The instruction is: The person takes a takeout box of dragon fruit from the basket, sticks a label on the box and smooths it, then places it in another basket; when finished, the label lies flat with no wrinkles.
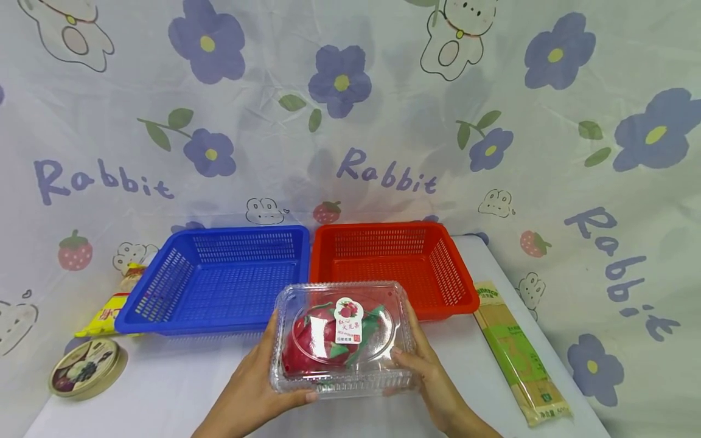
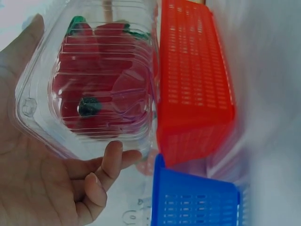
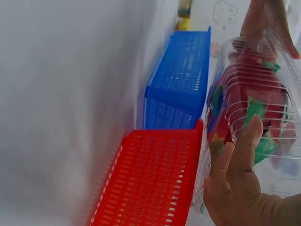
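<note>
A clear plastic clamshell box (image 1: 383, 365) with a white fruit label on its lid is held between my two hands, in front of the baskets. Inside lie red dragon fruit (image 1: 306, 344) with green scale tips. My left hand (image 1: 257, 383) grips the box's left end, thumb along the near edge and fingers beneath, as the left wrist view shows. My right hand (image 1: 435, 377) holds the opposite end, its thumb over the lid; fingers (image 3: 242, 162) spread against the box's ribbed underside in the right wrist view.
Behind the box stand a blue basket (image 1: 134, 304) at left and a red basket (image 1: 468, 298) at right, side by side. A round tin (image 1: 87, 368) and a yellow snack bag (image 1: 104, 316) are on the left. A long noodle packet (image 1: 517, 353) lies along the right table edge.
</note>
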Demonstrator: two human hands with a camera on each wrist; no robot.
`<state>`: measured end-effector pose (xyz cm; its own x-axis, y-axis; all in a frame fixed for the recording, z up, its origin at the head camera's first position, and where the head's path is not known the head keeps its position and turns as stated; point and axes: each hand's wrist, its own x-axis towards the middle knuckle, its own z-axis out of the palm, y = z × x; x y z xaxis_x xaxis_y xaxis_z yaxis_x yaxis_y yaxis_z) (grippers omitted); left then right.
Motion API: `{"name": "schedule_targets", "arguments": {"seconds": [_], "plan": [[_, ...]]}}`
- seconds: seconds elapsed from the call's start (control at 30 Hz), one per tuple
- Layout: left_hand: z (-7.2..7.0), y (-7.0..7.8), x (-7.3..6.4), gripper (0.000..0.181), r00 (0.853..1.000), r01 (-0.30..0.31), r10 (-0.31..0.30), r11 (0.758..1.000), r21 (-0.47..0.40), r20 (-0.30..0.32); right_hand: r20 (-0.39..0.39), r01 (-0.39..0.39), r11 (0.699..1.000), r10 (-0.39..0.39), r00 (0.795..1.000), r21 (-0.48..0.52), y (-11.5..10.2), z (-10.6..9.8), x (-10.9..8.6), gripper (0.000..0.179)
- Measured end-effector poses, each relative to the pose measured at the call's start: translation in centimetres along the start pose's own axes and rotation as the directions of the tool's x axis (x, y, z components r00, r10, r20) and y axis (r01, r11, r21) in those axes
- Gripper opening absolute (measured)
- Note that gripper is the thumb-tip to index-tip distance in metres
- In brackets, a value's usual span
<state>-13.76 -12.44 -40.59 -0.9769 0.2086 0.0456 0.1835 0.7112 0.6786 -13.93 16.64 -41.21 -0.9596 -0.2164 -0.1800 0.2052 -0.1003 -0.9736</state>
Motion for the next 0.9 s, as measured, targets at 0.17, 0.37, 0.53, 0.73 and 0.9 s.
{"name": "schedule_targets", "arguments": {"seconds": [0.17,0.37,0.53,0.73,0.9], "plan": [[0.0,0.1,-0.1,0.135,1.000,0.029,-0.029,1.000,0.002,-0.001,-0.001,0.007,1.000,-0.007,1.000,0.003,-0.1,0.1,0.1,0.079],[-0.5,0.6,-0.2,0.130,0.997,0.071,-0.070,0.997,0.041,-0.010,0.009,0.021,0.999,-0.021,1.000,0.028,-0.5,0.1,0.2,0.077],[-1.0,1.0,-0.2,0.129,0.997,0.074,-0.074,0.995,0.064,-0.007,0.002,0.023,0.999,-0.023,1.000,0.033,-0.9,0.2,0.3,0.077],[-1.1,0.9,-0.3,0.128,0.996,0.087,-0.087,0.993,0.076,-0.002,0.000,0.016,0.999,-0.016,1.000,0.036,-1.2,0.2,0.5,0.075],[-1.0,0.8,-0.6,0.123,0.997,0.081,-0.079,0.994,0.070,-0.019,-0.028,0.011,0.999,-0.010,1.000,0.034,-1.6,0.2,0.7,0.076]]}}
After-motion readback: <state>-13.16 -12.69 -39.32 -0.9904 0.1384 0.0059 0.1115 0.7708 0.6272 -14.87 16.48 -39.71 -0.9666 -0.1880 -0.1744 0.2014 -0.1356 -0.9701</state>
